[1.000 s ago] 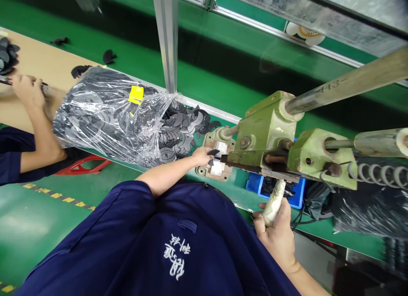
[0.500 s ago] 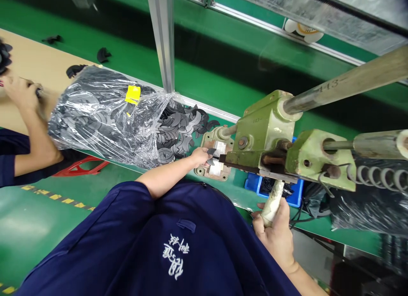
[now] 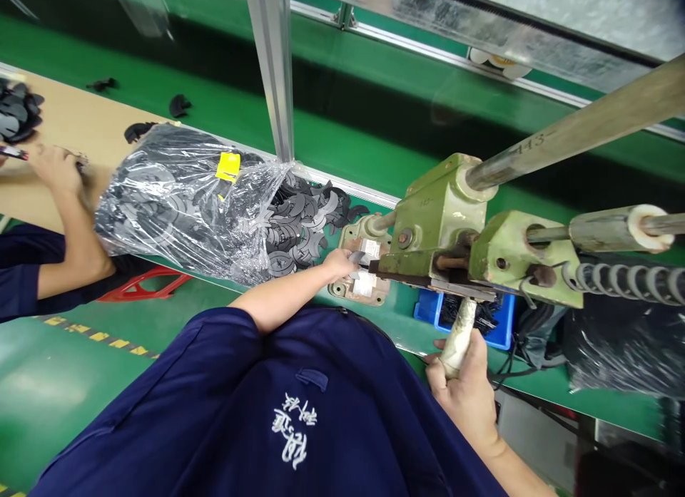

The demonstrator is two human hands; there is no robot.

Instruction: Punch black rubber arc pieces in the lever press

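Observation:
At the base of a green hand press (image 3: 436, 205), my left hand (image 3: 338, 264) is closed on a curved dark grey plastic piece (image 3: 355, 257). The piece sits at the tip of the press's narrow dark ram, above the metal base plate (image 3: 353, 291); its exact contact with the ram is hidden. My right hand (image 3: 465, 390) is wrapped round the press lever (image 3: 459, 340), whose grip is bound in pale tape. Left of the press lies a heap of similar curved pieces (image 3: 300, 226), spilling from a clear plastic bag (image 3: 187, 205) with a yellow label.
A blue bin (image 3: 503, 331) of small black parts stands behind the lever. Another filled plastic bag (image 3: 615, 340) lies at the right. At the left, a co-worker's hand (image 3: 58, 167) works over a tan board (image 3: 58, 115) near more dark pieces. A metal post (image 3: 272, 76) rises behind the bag.
The view has shifted slightly. Both my hands keep their holds on the curved piece and the lever, with little visible movement. The co-worker's hand has moved a little.

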